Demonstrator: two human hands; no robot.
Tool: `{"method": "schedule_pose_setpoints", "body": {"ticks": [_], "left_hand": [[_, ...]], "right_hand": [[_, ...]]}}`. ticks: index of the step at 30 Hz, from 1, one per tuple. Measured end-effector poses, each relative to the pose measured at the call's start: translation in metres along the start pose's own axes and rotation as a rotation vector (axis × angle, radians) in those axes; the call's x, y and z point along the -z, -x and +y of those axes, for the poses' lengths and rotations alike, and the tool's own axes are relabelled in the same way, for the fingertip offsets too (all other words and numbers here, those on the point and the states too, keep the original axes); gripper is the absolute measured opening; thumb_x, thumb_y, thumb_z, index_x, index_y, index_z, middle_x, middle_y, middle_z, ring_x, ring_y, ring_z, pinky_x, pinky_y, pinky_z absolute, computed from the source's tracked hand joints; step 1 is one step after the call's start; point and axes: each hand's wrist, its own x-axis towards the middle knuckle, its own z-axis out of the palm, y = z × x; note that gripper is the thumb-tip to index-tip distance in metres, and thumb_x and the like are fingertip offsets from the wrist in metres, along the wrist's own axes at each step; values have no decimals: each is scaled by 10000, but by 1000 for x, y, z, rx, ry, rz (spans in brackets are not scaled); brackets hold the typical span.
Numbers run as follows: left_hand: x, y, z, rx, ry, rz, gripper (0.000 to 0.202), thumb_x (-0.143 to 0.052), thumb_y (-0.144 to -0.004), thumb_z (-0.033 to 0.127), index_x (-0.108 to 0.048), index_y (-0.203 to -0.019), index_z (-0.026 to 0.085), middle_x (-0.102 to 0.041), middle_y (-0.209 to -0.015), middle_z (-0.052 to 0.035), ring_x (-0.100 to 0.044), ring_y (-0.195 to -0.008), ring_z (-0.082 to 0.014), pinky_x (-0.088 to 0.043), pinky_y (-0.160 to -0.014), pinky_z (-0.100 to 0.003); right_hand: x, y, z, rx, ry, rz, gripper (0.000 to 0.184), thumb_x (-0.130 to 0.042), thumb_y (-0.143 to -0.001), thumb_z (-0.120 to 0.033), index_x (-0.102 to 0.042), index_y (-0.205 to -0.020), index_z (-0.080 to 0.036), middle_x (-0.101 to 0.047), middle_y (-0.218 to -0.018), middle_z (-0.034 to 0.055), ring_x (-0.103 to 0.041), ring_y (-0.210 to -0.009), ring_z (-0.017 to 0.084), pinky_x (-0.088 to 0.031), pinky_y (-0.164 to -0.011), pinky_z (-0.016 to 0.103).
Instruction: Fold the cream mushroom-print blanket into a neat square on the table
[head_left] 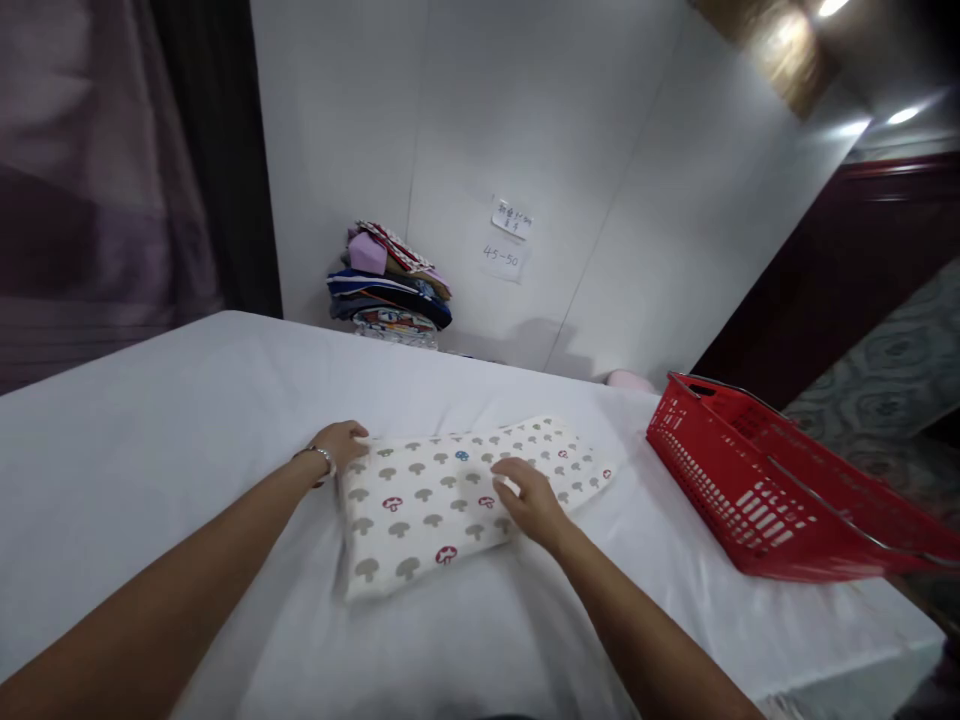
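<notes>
A folded white cloth (427, 500) printed with grey, red and blue mushrooms lies on a white-covered table (225, 420). Its left part looks thicker, and the right end tapers to a flat layer. My left hand (341, 445), with a bracelet at the wrist, rests at the cloth's far left corner. Its fingers reach over the edge and are loosely apart, partly hidden. On top of the cloth, right of its middle, is my right hand (532, 500). Its fingers are bent, with a gap between thumb and forefinger. Both hands are slightly blurred.
A red plastic basket (750, 480) with a metal handle stands at the table's right. Against the white wall (570, 130) sits a pile of folded fabrics (390, 280). Paper labels (502, 260) are stuck on the wall. A curtain (97, 170) hangs at the left.
</notes>
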Motion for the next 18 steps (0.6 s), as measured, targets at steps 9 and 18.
{"method": "schedule_pose_setpoints", "body": {"ticks": [9,18], "left_hand": [[-3,56,30,-231,-192,198,466,-494,-792,291,-497,-1234,144,-478,-1329,-126,-396,-1253,-260,-279,-1058,-371],[-65,143,22,-468,-215,-70,604,-363,-848,542,-331,-1380,257,-262,-1470,-42,-187,-1364,-247,-148,-1114,-456]], "right_hand": [[-50,8,16,159,289,-513,552,-340,-925,-457,-252,-1411,-211,-135,-1493,90,-86,-1371,257,-133,-1083,529],[-25,-25,21,107,185,-438,542,-347,-918,-475,-277,-1402,-242,-124,-1500,66,-53,-1377,222,-128,-1096,472]]}}
